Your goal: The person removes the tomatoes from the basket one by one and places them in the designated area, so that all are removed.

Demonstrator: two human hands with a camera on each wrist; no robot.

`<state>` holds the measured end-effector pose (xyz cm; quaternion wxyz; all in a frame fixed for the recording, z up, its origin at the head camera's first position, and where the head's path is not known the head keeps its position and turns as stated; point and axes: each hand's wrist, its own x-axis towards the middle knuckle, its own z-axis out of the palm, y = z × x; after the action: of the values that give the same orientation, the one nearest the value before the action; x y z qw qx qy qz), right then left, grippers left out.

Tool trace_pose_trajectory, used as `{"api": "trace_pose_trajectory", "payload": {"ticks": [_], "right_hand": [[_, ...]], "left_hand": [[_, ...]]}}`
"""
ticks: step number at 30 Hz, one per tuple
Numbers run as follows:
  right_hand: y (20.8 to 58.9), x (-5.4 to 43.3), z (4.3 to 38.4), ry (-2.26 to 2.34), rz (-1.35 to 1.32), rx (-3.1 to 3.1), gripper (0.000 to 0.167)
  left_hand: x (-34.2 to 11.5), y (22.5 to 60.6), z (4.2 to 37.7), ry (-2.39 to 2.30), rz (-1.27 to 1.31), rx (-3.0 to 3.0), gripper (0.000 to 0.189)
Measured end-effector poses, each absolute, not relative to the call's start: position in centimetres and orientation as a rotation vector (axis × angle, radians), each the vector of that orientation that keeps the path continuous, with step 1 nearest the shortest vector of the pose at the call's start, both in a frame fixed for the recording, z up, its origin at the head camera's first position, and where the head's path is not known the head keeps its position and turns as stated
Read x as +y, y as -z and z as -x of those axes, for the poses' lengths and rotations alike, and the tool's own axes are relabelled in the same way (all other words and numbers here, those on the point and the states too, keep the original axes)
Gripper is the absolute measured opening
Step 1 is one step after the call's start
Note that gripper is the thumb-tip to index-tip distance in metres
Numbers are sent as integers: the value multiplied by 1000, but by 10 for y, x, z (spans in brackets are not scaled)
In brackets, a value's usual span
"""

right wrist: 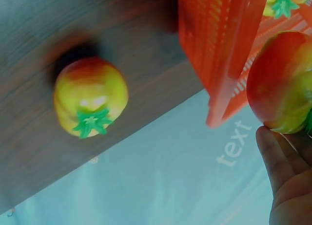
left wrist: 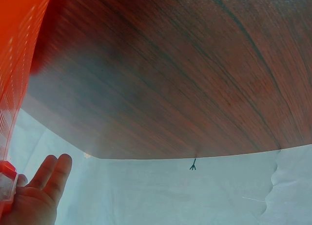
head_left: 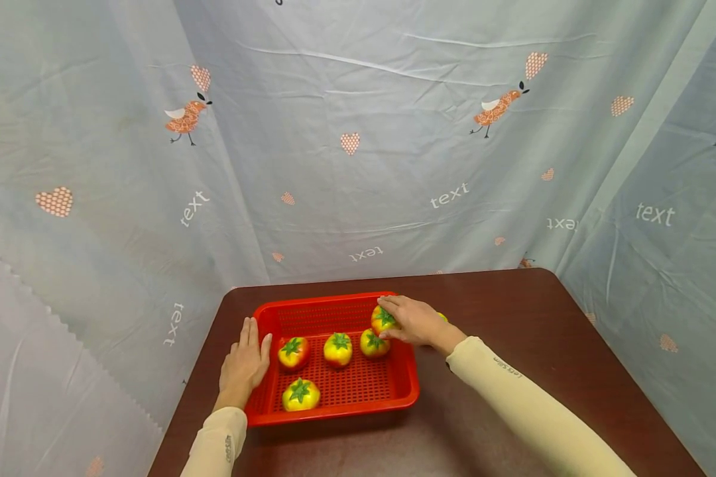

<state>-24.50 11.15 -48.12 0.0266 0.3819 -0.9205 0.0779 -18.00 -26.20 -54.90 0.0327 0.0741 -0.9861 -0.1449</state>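
Note:
A red plastic basket [head_left: 358, 407] with slotted sides holds several red-and-yellow tomatoes with green star-shaped tops, among them one at the left [head_left: 294, 354] and one in the middle [head_left: 337, 351]. My right hand [head_left: 417, 321] grips another tomato [head_left: 384, 320] over the basket's right end, thumb and fingers on its sides. Below that tomato, in the head view, sits one more tomato [head_left: 374, 346] inside the basket. At the basket's left rim lies my left hand [head_left: 242, 364], its fingers straight and holding nothing.
To the right of the basket a tomato [right wrist: 91, 98] stands on the dark wood table [head_left: 513, 371]; my right hand mostly hides it in the head view. A grey patterned curtain [head_left: 394, 165] hangs behind the table and along both sides.

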Motion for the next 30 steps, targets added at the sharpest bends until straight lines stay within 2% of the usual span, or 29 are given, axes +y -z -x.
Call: {"api": "trace_pose_trajectory", "payload": {"ticks": [30], "right_hand": [[477, 138, 257, -270, -1128, -2777, 75]], "left_hand": [[-261, 552, 181, 450, -235, -3022, 69]]}}
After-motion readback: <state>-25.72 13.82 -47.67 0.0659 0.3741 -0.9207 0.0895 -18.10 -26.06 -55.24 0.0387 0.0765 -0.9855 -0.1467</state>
